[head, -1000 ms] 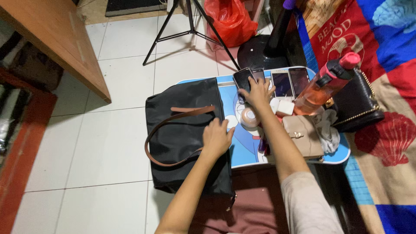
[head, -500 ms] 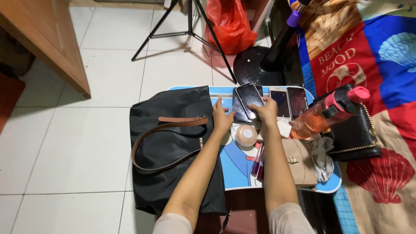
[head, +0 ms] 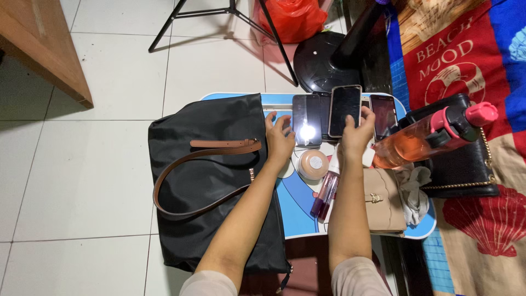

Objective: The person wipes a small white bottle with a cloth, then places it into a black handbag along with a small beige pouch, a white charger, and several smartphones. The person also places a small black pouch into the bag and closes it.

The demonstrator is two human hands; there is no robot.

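My right hand [head: 355, 140] holds a black smartphone [head: 345, 109] lifted above the small blue table [head: 296, 211], screen up. My left hand [head: 279, 138] rests with spread fingers on the table at the edge of the black tote bag [head: 205, 181], just left of another phone [head: 307, 119] that lies flat with a bright glare on its screen. A further phone [head: 385, 115] lies to the right. A round beige compact [head: 313, 164] and a purple tube [head: 324, 194] lie between my forearms.
A pink bottle [head: 427, 137] lies across a black chain-strap purse [head: 466, 164] at right. A beige wallet [head: 386, 200] and grey cloth [head: 415, 189] sit on the table's right part. A fan base [head: 323, 60], tripod legs [head: 241, 16], red plastic bag [head: 293, 19] and wooden desk [head: 38, 46] stand beyond.
My right hand has lifted one phone off the row and moved it right. My left hand slid from the bag up to the table edge beside the phones.
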